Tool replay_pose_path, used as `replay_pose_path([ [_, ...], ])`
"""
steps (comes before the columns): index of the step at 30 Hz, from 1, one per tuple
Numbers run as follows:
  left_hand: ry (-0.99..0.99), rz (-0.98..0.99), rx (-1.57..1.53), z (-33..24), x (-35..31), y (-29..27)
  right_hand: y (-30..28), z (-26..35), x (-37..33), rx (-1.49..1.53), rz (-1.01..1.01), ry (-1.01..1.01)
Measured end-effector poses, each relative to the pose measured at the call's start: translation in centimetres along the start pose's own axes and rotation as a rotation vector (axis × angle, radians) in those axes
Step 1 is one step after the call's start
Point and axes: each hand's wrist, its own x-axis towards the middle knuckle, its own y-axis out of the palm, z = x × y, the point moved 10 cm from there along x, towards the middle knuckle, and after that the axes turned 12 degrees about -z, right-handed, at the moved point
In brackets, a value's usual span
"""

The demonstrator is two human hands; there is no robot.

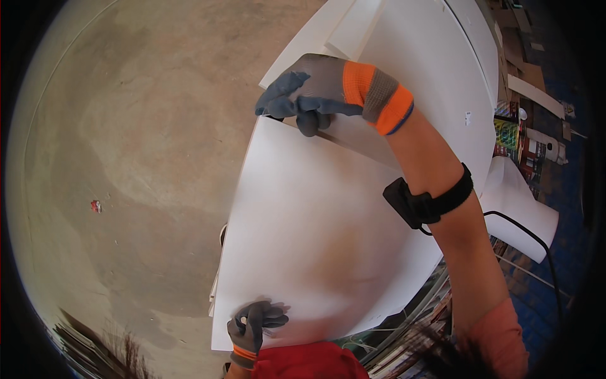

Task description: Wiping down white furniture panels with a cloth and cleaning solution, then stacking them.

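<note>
Nearest, red cloth (309, 363) shows at the lower edge, beside the left hand (254, 323) in a grey glove with an orange cuff. Its fingers are loosely bent at the near left corner of a smooth white panel (303, 221); whether they pinch anything cannot be told. The panel lies flat in front of the person, spreading from that hand to the right hand (307, 98).

A black strap (451, 196) with a small box circles the right forearm, and a black cable (533, 237) runs off to the right. The right hand, gloved alike, arches over the panel's far left corner, fingers bent downward; whether they close on the edge is unclear.

To the right lies a curled white sheet (519, 205). Beyond the right hand are another white sheet (429, 69) and a pale strip (355, 28). Concrete floor (145, 126) stretches away at left, with a small red scrap (95, 206) on it.
</note>
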Motion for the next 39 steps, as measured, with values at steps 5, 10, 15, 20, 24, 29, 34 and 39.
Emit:
replay_pose_path([
  [5, 0.007, 0.016, -0.009, 0.0, -0.1, 0.2, -0.2, 0.1, 0.0, -0.054, -0.018, 0.034],
  [10, 0.001, 0.013, -0.014, 0.3, 0.1, 0.1, -0.1, 0.0, -0.1, -0.065, -0.016, 0.055],
  [15, 0.029, -0.002, -0.006, -0.1, 0.0, -0.1, -0.2, -0.6, 0.0, -0.114, -0.005, 0.048],
  [20, 0.048, 0.005, 0.031, -0.4, -0.2, 0.2, -0.5, 0.1, -0.7, -0.099, -0.012, 0.006],
  [24, 0.011, -0.064, -0.017, -0.2, -0.1, 0.1, -0.6, 0.6, -1.1, -0.154, -0.012, 0.062],
  [29, 0.02, -0.048, -0.027, -0.1, -0.1, 0.1, -0.3, 0.3, -0.7, -0.181, -0.043, 0.109],
  [34, 0.005, -0.058, -0.043, 0.4, 0.0, 0.0, -0.3, -0.2, -0.1, -0.176, -0.063, 0.043],
  [39, 0.024, -0.054, -0.04, 0.3, 0.1, -0.2, -0.2, 0.7, -0.8, -0.106, -0.065, -0.035],
])
